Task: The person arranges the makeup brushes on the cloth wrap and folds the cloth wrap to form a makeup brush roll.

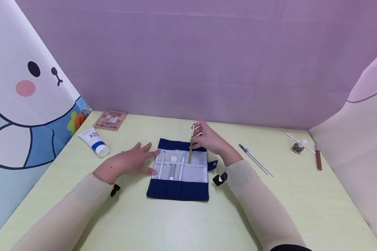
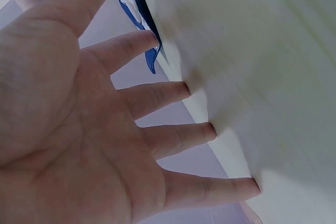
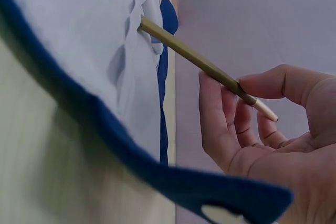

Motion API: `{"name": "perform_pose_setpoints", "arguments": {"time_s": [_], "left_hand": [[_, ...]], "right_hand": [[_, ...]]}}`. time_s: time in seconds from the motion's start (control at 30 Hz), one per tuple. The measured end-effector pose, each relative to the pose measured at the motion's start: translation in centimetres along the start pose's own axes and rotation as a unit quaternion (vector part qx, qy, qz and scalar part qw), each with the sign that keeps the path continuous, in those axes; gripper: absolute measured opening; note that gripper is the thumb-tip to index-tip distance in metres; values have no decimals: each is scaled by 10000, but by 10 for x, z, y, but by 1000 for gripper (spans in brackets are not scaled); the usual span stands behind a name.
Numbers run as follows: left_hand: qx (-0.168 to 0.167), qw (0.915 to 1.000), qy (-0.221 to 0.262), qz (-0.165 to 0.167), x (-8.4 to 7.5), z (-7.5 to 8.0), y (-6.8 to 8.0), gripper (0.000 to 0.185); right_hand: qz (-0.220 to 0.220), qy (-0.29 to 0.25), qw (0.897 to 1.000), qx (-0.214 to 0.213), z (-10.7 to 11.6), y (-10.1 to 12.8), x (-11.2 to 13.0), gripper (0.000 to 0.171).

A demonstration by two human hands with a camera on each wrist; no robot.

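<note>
A navy brush roll (image 1: 177,191) with a pale lining lies unfolded on the table. My right hand (image 1: 207,139) pinches a slim gold pencil (image 3: 197,64) between thumb and fingers above the roll's far right part. The pencil's lower end meets the white elastic band (image 3: 128,72). Under that band lie a white stick (image 1: 162,165), a white-tipped brush (image 1: 172,167) and another slim white stick (image 1: 182,167). My left hand (image 1: 130,164) spreads its fingers at the roll's left side, with thumb and index fingertips at its edge; the palm shows in the left wrist view.
To the right lie two thin sticks (image 1: 254,158), a small dark bottle (image 1: 297,148) by a white stick, and a brown tube (image 1: 318,160). At the left are a white cream tube (image 1: 94,141) and a pink palette (image 1: 110,120). The roll's snap tab (image 1: 212,165) sticks out rightward.
</note>
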State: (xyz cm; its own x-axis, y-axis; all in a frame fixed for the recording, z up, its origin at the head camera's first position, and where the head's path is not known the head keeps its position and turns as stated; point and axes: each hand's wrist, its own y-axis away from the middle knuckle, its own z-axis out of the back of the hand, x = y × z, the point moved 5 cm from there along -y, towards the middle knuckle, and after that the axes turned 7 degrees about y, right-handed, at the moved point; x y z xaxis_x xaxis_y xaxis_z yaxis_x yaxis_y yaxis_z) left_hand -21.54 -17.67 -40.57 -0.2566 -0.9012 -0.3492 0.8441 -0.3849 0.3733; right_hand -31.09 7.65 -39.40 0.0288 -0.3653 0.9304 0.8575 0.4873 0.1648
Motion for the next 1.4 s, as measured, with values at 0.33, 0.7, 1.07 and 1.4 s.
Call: {"name": "perform_pose_setpoints", "arguments": {"time_s": [0.33, 0.7, 1.07, 1.4], "left_hand": [[-7, 10000, 15, -18, 0, 0, 1, 91], [-26, 10000, 23, 7, 1, 0, 1, 91], [4, 10000, 45, -9, 1, 1, 1, 92], [-22, 9999, 95, -29, 1, 0, 0, 93]], "right_hand": [[-110, 227, 9996, 109, 0, -1, -9, 65], [-314, 402, 9986, 128, -3, 7, -9, 69], [-330, 1977, 9797, 9, -3, 17, -7, 68], [-245, 2516, 9666, 429, -12, 25, -8, 63]]}}
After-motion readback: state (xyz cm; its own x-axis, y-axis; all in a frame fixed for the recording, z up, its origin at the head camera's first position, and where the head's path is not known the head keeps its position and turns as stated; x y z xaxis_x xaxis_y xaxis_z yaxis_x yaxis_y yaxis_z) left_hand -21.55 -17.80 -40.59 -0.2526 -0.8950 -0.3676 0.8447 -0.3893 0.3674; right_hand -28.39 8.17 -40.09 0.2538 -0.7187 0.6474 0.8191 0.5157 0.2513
